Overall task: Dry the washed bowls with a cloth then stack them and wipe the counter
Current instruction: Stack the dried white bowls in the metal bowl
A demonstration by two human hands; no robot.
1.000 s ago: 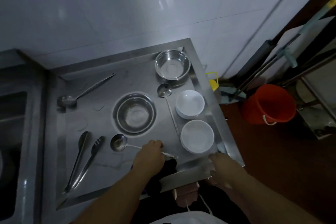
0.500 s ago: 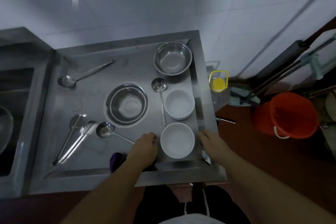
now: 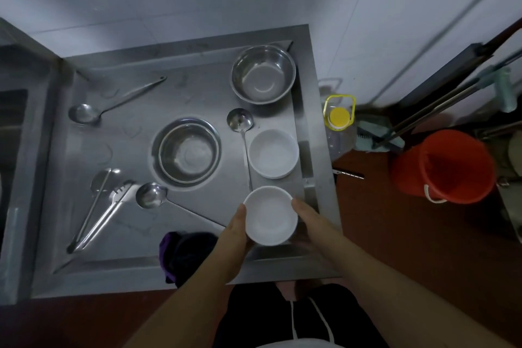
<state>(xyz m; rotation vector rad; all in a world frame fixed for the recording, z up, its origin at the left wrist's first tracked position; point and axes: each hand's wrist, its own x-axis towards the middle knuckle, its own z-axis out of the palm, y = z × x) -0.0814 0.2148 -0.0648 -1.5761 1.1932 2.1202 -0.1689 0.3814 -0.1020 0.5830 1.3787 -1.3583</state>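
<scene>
A white bowl [image 3: 269,216] is at the front right of the steel counter [image 3: 203,93]. My left hand [image 3: 234,237] grips its left side with the thumb at the rim. On the bowl's right side my right hand [image 3: 308,220] grips it the same way. A second white bowl [image 3: 273,153] sits just behind it. One steel bowl [image 3: 188,150] stands mid-counter and another steel bowl [image 3: 264,73] in the far right corner. A dark purple cloth [image 3: 186,254] lies crumpled on the front edge, left of my left arm.
Three ladles [image 3: 84,113] [image 3: 240,121] [image 3: 151,195] and tongs [image 3: 99,215] lie on the counter. A sink [image 3: 14,135] is at the left. On the floor to the right stand a yellow-capped jug [image 3: 339,121], an orange bucket [image 3: 443,167] and mop handles [image 3: 452,93].
Both hands have closed in on the near white bowl, one on each side. My left hand has left the cloth, which now lies on the front edge.
</scene>
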